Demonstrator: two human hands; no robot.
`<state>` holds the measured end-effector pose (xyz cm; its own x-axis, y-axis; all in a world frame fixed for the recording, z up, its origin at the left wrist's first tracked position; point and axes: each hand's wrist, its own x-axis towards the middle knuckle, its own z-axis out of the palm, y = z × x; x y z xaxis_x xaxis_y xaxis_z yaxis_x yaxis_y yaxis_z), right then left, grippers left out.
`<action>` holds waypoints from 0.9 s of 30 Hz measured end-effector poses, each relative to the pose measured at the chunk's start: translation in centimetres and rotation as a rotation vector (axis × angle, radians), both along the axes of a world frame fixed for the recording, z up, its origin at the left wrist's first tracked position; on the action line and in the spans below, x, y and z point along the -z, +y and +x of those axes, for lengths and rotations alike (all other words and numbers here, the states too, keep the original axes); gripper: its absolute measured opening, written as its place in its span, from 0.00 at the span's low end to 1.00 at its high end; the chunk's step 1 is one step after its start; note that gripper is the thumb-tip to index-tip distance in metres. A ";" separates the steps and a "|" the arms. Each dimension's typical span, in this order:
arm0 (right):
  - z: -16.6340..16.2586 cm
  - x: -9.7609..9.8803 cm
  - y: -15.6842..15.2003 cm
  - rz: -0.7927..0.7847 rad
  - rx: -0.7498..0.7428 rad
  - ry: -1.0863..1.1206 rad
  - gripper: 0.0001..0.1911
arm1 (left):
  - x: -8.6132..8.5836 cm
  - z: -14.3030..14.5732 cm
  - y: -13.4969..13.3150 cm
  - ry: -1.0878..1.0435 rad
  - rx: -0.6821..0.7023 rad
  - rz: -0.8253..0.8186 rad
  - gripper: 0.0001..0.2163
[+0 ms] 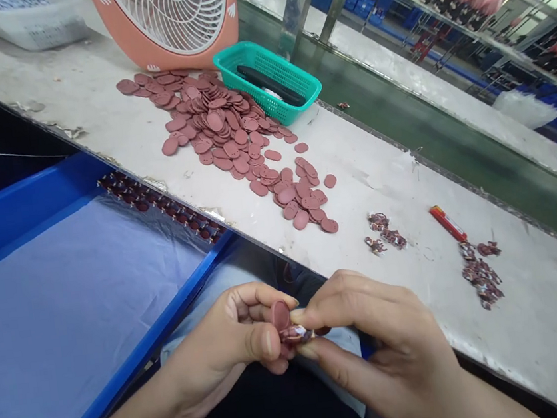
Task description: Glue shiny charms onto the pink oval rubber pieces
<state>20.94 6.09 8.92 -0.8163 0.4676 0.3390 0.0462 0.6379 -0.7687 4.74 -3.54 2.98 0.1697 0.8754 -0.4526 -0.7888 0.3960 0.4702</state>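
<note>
Close together above my lap, both hands are closed on small parts. My left hand (219, 350) grips a reddish-brown oval disc (280, 313) between thumb and fingers. My right hand (384, 338) pinches a small brown-and-white figurine (296, 332) against that disc; its exact shape is partly covered by the fingertips. A large heap of similar oval discs (215, 119), some with small holes, lies on the worktable (378, 157). To the right are small clusters of brown figurines (482, 276), with another few figurines (386, 231) nearer the discs.
A blue tray (44, 185) lined with pale sheeting stands at left, with rows of figurines on discs (157, 206) along its far side. An orange fan (112, 33), a green basket (271, 102), a white basket (49, 27) and a red packet (448, 223) are on the table.
</note>
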 end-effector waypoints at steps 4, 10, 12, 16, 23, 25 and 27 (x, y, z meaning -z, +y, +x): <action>0.2 -0.2 -0.1 -0.033 -0.009 0.015 0.18 | 0.2 -0.1 0.0 0.003 0.010 0.003 0.19; 0.9 0.1 0.2 -0.098 -0.002 -0.051 0.10 | 0.7 0.0 -0.2 0.017 0.014 0.020 0.20; 0.9 0.3 0.2 -0.115 -0.011 -0.047 0.08 | 0.8 0.2 -0.2 0.014 0.019 0.025 0.19; 0.9 0.6 0.1 -0.115 -0.009 -0.017 0.07 | 0.8 0.5 -0.2 0.015 0.013 -0.001 0.19; 1.0 0.8 0.1 -0.114 0.001 -0.005 0.06 | 0.5 0.7 -0.2 0.025 -0.024 -0.008 0.20; 0.9 0.8 0.1 -0.114 -0.006 -0.002 0.05 | 0.5 0.7 -0.3 0.031 -0.027 -0.019 0.20; 0.9 0.9 0.1 -0.126 -0.013 -0.010 0.04 | 0.6 0.8 -0.4 0.037 -0.026 -0.029 0.20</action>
<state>21.81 6.23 8.01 -0.8257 0.4955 0.2696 0.0472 0.5368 -0.8424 5.49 -3.94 2.36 0.1295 0.8659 -0.4832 -0.7815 0.3890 0.4878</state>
